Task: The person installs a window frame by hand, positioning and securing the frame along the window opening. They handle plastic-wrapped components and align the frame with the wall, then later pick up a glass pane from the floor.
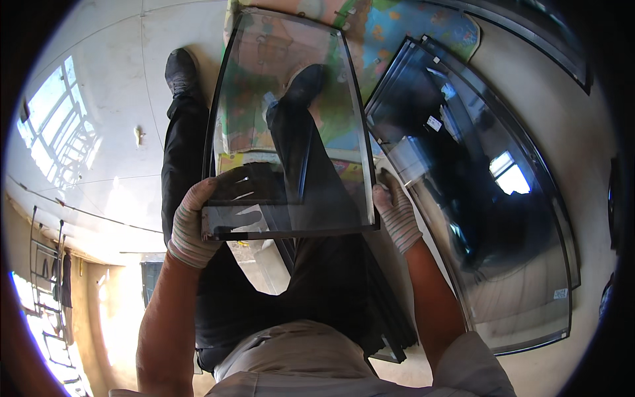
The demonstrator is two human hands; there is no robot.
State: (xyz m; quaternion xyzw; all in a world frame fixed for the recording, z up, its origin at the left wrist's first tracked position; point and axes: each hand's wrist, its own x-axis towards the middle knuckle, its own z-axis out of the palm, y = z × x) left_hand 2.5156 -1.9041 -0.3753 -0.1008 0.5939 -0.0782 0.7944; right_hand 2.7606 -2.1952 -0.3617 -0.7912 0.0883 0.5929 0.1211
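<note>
Between my two hands is a see-through glass pane (pixel 264 99) with a black border, held over my legs. My left hand (pixel 193 221), in a striped, dark-palmed work glove, grips its near left corner, with the dark fingers showing through the glass. At the near right edge is my right hand (pixel 397 212), gloved alike, thumb on the rim and fingers partly hidden along the side. Through the pane I see my dark trouser leg and shoe, and a colourful patterned mat (pixel 410 26) beneath.
To the right, a stack of large dark-edged glass panes (pixel 516 264) with small white stickers lies close to my right hand. Another dark pane (pixel 529 33) is at the far right. More dark panes (pixel 390 317) sit beside my right thigh. A glossy pale floor (pixel 119 159) reflects windows at left.
</note>
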